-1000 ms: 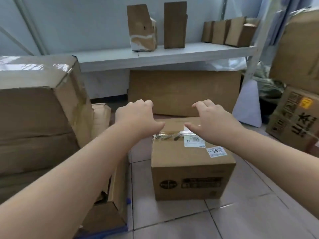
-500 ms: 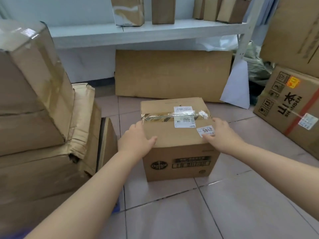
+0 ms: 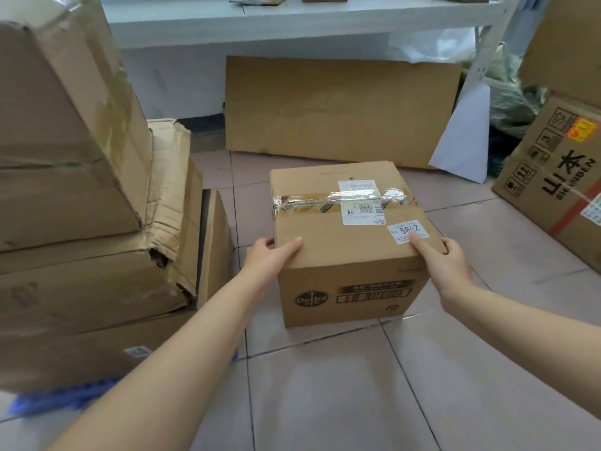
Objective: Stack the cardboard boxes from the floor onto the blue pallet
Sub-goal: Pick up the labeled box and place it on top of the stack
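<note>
Both my left hand (image 3: pixel 271 255) and right hand (image 3: pixel 444 260) clasp the taped Dettol box (image 3: pixel 348 242) at its near top corners; I'd slide my palms lower before lifting.

Stacked boxes (image 3: pixel 81 190) left — open floor (image 3: pixel 325 385) near

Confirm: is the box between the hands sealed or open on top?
Sealed. The box has its top flaps flat and closed, with shiny tape running across the seam under a shipping label.
</note>
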